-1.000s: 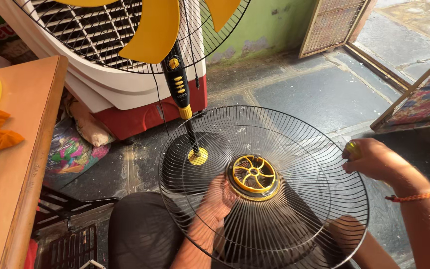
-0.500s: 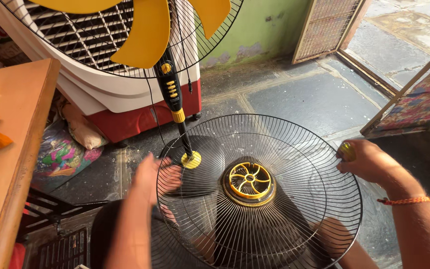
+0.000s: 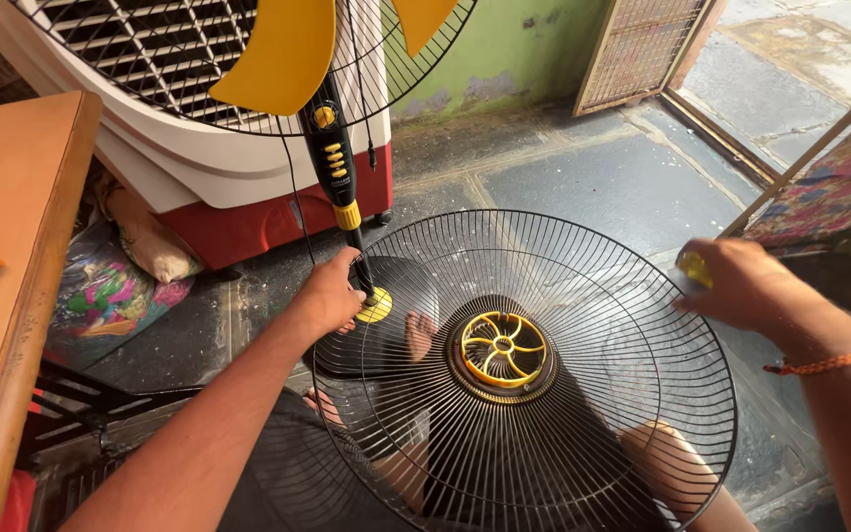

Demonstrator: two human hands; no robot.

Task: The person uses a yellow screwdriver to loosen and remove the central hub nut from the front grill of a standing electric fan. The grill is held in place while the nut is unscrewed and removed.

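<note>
At the far left a wooden table edge runs down the frame, and below it lies a crumpled printed plastic bag in pink, green and blue, beside a pale sack; any print on them is too small to tell. Behind stands a white and red air cooler with a dark grille, and in front of it a pedestal fan with yellow blades and a black-and-yellow control stem.

The left hand grips the left rim of the black wire fan guard, fingers closed around the outer ring just beside the fan's yellow base collar. The guard rests tilted over the person's lap, its yellow centre hub facing up. The right hand is closed at the right rim, pinching a small yellow piece.

Holding opposite sides like this seems sound: an even grip on both should keep the thin wires from bending and the guard level.
</note>
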